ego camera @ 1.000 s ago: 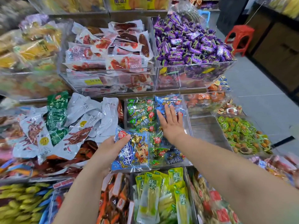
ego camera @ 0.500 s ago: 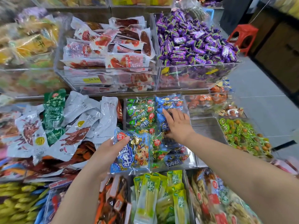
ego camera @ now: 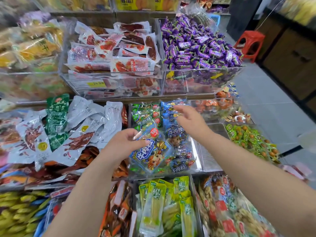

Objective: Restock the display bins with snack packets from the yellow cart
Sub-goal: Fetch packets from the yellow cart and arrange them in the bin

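My left hand [ego camera: 122,145] holds a blue snack packet [ego camera: 152,153] by its left edge, thumb on top, over the front of a clear display bin [ego camera: 196,152]. That bin holds green packets [ego camera: 145,115] on its left side and blue packets [ego camera: 176,132] on its right. My right hand [ego camera: 190,120] hovers over the blue packets at the back of the bin. Its fingers are loosely spread, blurred, and hold nothing. The yellow cart is out of view.
An empty clear bin [ego camera: 211,147] sits right of the blue packets. Silver packets [ego camera: 95,124] lie to the left and yellow-green packets [ego camera: 164,200] in front. Purple candies [ego camera: 196,47] and red sausage packs [ego camera: 118,55] fill the upper bins. A red stool [ego camera: 249,43] stands on the floor.
My right hand has lifted off the blue packets in the bin and spread its fingers. My left hand has carried its blue packet rightward, further over the bin.
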